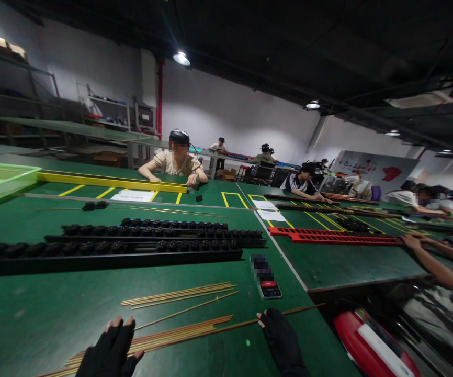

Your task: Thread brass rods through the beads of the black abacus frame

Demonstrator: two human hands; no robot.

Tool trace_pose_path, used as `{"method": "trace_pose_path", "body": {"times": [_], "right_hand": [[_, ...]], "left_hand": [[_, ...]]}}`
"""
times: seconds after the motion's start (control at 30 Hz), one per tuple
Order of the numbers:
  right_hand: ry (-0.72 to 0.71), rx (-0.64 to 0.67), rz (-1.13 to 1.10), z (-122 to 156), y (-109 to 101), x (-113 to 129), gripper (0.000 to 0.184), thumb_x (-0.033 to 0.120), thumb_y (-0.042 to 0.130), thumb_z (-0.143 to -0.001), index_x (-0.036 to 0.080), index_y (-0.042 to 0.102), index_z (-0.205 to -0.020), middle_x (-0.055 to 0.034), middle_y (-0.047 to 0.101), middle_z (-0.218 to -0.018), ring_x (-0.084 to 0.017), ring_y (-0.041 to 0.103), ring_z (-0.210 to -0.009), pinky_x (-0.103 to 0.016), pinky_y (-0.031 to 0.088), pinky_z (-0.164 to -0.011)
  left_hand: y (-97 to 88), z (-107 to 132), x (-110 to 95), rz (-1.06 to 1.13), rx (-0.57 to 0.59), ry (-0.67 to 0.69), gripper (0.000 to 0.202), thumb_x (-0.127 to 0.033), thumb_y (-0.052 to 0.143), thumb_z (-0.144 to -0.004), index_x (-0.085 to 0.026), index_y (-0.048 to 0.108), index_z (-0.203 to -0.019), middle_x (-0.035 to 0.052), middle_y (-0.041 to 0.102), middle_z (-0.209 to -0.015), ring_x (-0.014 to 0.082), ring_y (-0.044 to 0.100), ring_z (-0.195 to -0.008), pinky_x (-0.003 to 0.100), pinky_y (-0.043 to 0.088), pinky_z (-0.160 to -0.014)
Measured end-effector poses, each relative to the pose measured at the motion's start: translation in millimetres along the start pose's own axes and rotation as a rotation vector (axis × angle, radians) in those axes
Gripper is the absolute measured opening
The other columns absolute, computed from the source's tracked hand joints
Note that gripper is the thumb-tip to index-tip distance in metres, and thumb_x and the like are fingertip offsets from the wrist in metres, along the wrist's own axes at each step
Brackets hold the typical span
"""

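- Dim room; a glowing round white ceiling lamp (181, 58) flares at eleven o'clock.
- Matte black ceiling (289, 36) sinks into shadow at one.
- Smooth green tabletop (73, 293) moderately lit; thin brass-coloured metal rods (175, 335) show faint sheen at seven.
- Wide-angle stretching towards both sides.
- Pale printed banner (371, 173), three o'clock, soft.
- Pixel blocks mask the flat rectangular phone's screen (263, 268), five o'clock.
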State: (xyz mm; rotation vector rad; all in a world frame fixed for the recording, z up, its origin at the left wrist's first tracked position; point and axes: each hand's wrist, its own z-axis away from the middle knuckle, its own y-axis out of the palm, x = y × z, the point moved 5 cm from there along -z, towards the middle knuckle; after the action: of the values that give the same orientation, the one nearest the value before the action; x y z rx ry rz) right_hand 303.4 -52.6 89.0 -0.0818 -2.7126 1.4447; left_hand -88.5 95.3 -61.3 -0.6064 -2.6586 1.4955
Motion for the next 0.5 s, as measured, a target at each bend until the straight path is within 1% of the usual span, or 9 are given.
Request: {"method": "trace_pose_path", "body": {"times": [0.1, 0.13, 0.27, 0.37, 0.5], "right_hand": [[0.005, -0.005, -0.011, -6, 2, 0, 0.027, 0.038, 0.058, -0.093, 0.027, 0.062, -0.118, -0.0063, 0.058, -0.13, -0.019, 0.058, -0.11, -0.038, 0.053, -0.092], [0.006, -0.007, -0.015, -8, 4, 0, 0.028, 0.038, 0.058, -0.093, 0.026, 0.061, -0.118, -0.0066, 0.058, -0.13, -0.02, 0.059, -0.11, -0.039, 0.052, -0.092], [0.013, -0.009, -0.031, -15, 8, 1, 0.028, 0.037, 0.061, -0.091, 0.028, 0.062, -0.118, -0.0055, 0.058, -0.13, -0.021, 0.058, -0.112, -0.038, 0.053, -0.09], [0.026, -0.009, -0.037, -14, 11, 0, 0.028, 0.037, 0.06, -0.092, 0.028, 0.061, -0.118, -0.0057, 0.058, -0.129, -0.021, 0.058, -0.112, -0.038, 0.053, -0.091], [0.043, -0.013, -0.035, -10, 14, -4, 0.026, 0.037, 0.059, -0.092, 0.028, 0.062, -0.117, -0.0057, 0.059, -0.127, -0.02, 0.059, -0.109, -0.037, 0.054, -0.089]], "left_hand": [[-2.5, -9, -4, -0.027, 0.005, 0.032, 0.053, -0.042, 0.036, -0.09, -0.017, 0.06, -0.129, 0.0188, 0.054, -0.14, 0.0363, 0.044, -0.134, 0.052, 0.044, -0.092], [-4.5, -13, -6, -0.024, 0.006, 0.047, 0.052, -0.041, 0.035, -0.09, -0.018, 0.06, -0.129, 0.0189, 0.054, -0.139, 0.0358, 0.046, -0.133, 0.051, 0.044, -0.092], [-16.4, -28, -16, 0.034, 0.006, 0.097, 0.05, -0.042, 0.033, -0.093, -0.024, 0.056, -0.133, 0.0146, 0.059, -0.136, 0.0311, 0.046, -0.133, 0.047, 0.041, -0.097], [-24.4, -39, -21, 0.067, -0.024, 0.092, 0.05, -0.044, 0.031, -0.093, -0.025, 0.054, -0.134, 0.0143, 0.061, -0.132, 0.0294, 0.047, -0.133, 0.046, 0.039, -0.1], [-25.6, -49, -22, 0.106, -0.017, 0.131, 0.047, -0.045, 0.032, -0.094, -0.026, 0.057, -0.13, 0.0138, 0.062, -0.131, 0.0292, 0.048, -0.132, 0.046, 0.039, -0.101]]}}
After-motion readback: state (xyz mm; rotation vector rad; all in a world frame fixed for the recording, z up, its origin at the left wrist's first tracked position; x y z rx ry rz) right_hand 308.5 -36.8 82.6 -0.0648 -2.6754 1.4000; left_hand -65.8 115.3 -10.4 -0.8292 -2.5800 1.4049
